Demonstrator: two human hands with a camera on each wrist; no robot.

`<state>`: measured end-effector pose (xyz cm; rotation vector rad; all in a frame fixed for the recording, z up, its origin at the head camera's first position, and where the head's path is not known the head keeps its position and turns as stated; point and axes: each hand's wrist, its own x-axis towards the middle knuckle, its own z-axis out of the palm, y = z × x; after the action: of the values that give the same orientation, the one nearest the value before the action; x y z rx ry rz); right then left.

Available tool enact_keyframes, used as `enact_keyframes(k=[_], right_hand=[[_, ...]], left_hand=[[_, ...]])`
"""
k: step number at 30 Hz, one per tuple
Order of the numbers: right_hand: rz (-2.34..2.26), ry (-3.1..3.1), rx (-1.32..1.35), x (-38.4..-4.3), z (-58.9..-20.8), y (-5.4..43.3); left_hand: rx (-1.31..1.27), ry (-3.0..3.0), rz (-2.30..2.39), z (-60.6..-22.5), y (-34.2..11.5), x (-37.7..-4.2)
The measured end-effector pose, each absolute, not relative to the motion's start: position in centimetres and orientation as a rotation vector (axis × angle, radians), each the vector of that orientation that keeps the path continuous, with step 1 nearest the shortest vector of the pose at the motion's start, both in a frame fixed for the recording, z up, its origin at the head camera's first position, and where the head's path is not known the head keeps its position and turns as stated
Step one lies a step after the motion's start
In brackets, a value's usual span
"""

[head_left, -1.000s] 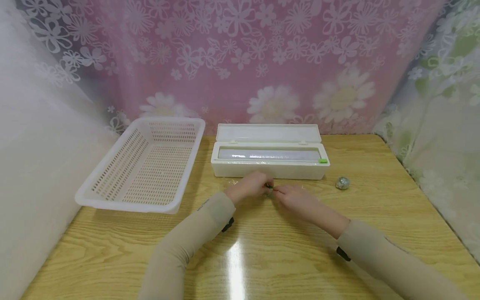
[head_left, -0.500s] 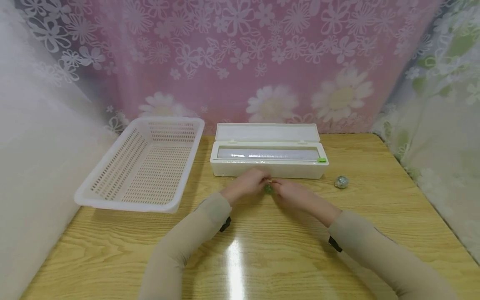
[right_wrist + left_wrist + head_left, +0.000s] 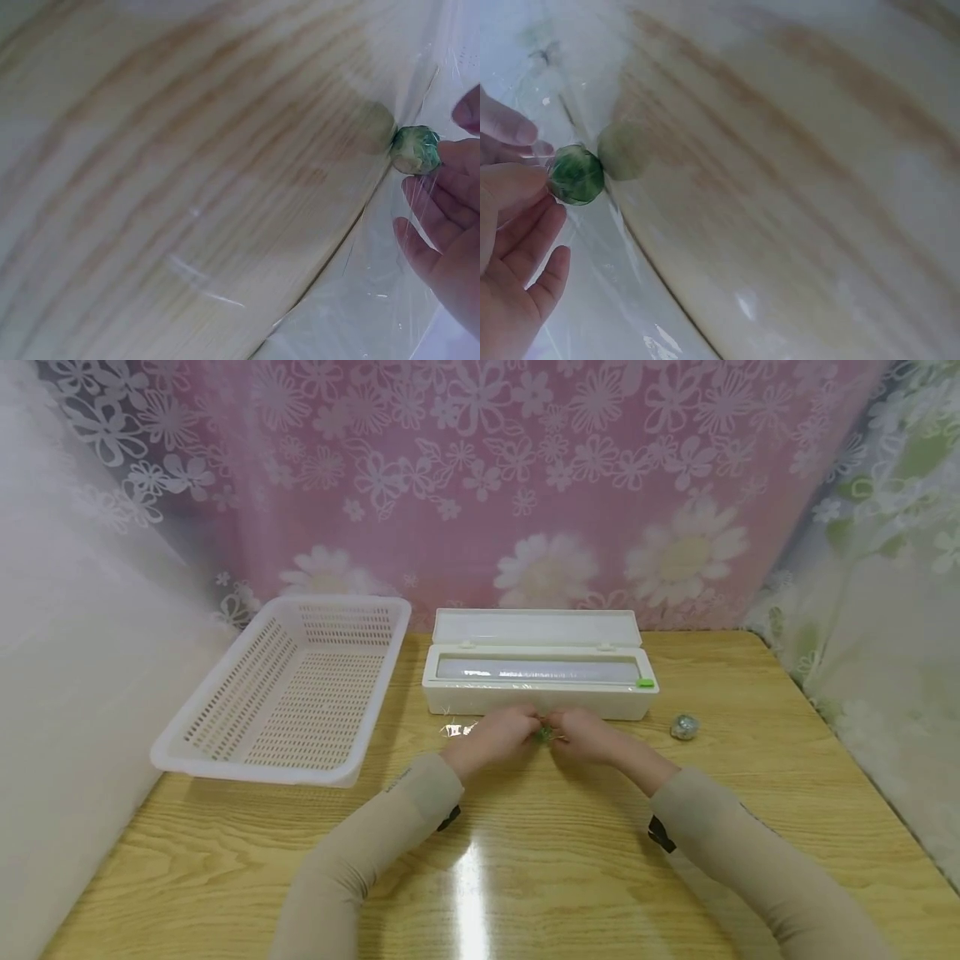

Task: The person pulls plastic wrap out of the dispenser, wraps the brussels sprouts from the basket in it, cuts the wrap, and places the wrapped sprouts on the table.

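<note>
Just below the centre of the head view, my left hand (image 3: 498, 734) and right hand (image 3: 588, 735) lie close together, fingers curled, pinching at a green ball (image 3: 544, 735) with clear film (image 3: 604, 289) about it; how much of each pinch is film I cannot tell. The ball sits between them, neither hand plainly nearer, its roundness showing no long axis. Above it, the white box (image 3: 540, 701) runs lengthwise across the frame.

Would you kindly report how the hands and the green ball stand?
Left hand and right hand both at the green ball. Clear film around it. White box close ahead, nothing seen blocking.
</note>
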<state>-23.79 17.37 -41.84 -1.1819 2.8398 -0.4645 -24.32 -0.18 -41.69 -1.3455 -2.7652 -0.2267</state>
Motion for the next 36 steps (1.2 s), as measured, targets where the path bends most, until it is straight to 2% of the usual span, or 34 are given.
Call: enact_keyframes(k=[6, 14, 23, 32, 36], right_hand=[[-0.568, 2.832, -1.088, -24.1, -41.8, 17.5], [-0.365, 3.088, -1.134, -23.9, -41.9, 16.8], [-0.278, 3.147, -1.058, -23.7, -43.0, 15.5], [-0.23, 3.223, -1.194, -24.1, -43.7, 15.3], [-0.237, 3.145, -1.177, -24.4, -43.2, 15.8]], left_hand=[[-1.342, -2.777, -0.245, -42.0, 0.0, -24.7], [-1.28, -2.853, -0.29, -41.7, 0.3, -25.1], [-1.284, -2.877, -0.397, -41.8, 0.2, -25.7], [-1.257, -2.937, -0.454, -41.8, 0.3, -25.7], [-1.29, -2.889, -0.409, -41.6, 0.2, -25.7]])
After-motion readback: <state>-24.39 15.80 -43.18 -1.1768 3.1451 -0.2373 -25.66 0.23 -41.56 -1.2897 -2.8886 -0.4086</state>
